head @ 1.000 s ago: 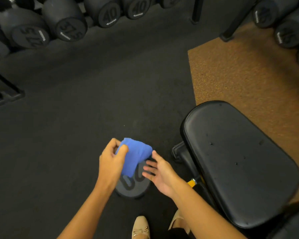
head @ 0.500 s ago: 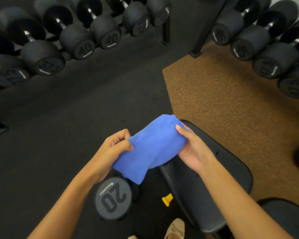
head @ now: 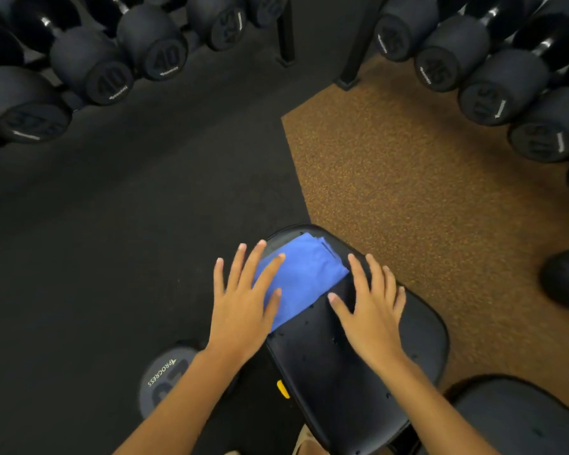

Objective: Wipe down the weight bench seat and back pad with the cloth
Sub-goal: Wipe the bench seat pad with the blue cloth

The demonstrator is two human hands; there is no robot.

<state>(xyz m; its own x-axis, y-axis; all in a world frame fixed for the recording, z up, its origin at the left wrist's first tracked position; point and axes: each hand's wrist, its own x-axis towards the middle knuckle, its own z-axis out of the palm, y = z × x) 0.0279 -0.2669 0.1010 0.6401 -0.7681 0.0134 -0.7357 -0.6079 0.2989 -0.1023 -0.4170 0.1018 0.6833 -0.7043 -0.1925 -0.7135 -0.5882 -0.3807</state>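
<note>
A folded blue cloth (head: 301, 274) lies on the far end of the black bench seat pad (head: 335, 362). My left hand (head: 243, 303) is spread flat, fingers apart, with its right side lying over the cloth's left edge. My right hand (head: 370, 310) is also flat and spread, on the seat just right of the cloth, its thumb at the cloth's lower corner. Neither hand grips the cloth. The black back pad (head: 519, 418) shows at the bottom right corner.
Racks of black dumbbells (head: 89, 70) line the far left, with more dumbbells (head: 493, 83) at the far right. A 20 dumbbell (head: 165, 376) stands on the black floor left of the bench. A brown mat (head: 408, 178) lies under the bench. A yellow knob (head: 282, 389) sits under the seat.
The cloth went from held in the air between both hands to lying on the seat's far end. Both hands let go and flattened out.
</note>
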